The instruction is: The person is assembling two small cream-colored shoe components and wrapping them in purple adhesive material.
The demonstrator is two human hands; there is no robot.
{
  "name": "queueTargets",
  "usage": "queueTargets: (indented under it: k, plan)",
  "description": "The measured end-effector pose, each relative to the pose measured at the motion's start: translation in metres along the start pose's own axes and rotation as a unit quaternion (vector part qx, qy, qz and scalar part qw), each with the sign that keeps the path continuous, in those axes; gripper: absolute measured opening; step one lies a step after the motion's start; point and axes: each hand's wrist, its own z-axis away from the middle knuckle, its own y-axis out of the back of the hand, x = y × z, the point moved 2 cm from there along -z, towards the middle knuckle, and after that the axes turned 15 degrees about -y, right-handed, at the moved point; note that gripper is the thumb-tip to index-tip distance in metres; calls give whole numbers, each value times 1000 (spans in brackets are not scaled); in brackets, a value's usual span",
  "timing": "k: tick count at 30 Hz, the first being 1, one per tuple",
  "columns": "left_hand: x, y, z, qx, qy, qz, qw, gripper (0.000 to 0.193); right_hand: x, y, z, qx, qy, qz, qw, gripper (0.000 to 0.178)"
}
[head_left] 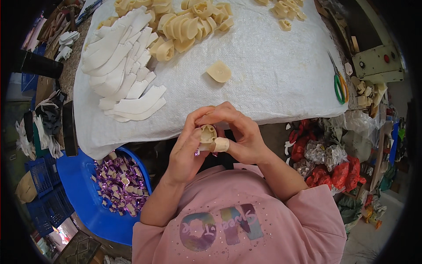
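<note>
Both hands meet just off the table's near edge, around one cream shoe heel whose hollow, ribbed end faces up. Bits of shiny purple covering show at its lower side. My left hand wraps it from the left, fingers curled over the far side. My right hand closes on it from the right, its thumb wearing a beige wrap. A single bare cream heel lies on the white woven sheet beyond my hands. Curved white cut pieces lie in an overlapping pile at the left.
Several cream heels are heaped at the far side, with more at the far right. Scissors with green and orange handles rest at the right edge. A blue basin below left holds purple-covered heels. Red plastic bags lie lower right.
</note>
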Motion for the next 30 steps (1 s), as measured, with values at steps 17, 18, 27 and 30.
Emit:
queueTargets:
  k: [17, 18, 27, 30]
  plan:
    - [-8, 0, 2, -55, -94, -202, 973, 74, -8, -1, -12, -43, -252, -207, 944, 21]
    - [-13, -8, 3, -2, -137, -201, 970, 72, -12, -3, -13, -74, -272, -174, 943, 21]
    - [-10, -11, 1, 0, -192, -327, 925, 57, -1, -20, -2, 39, -34, -20, 998, 14]
    - [-4, -19, -1, 27, -178, -253, 950, 54, 6, -25, 0, 44, -68, -78, 994, 21]
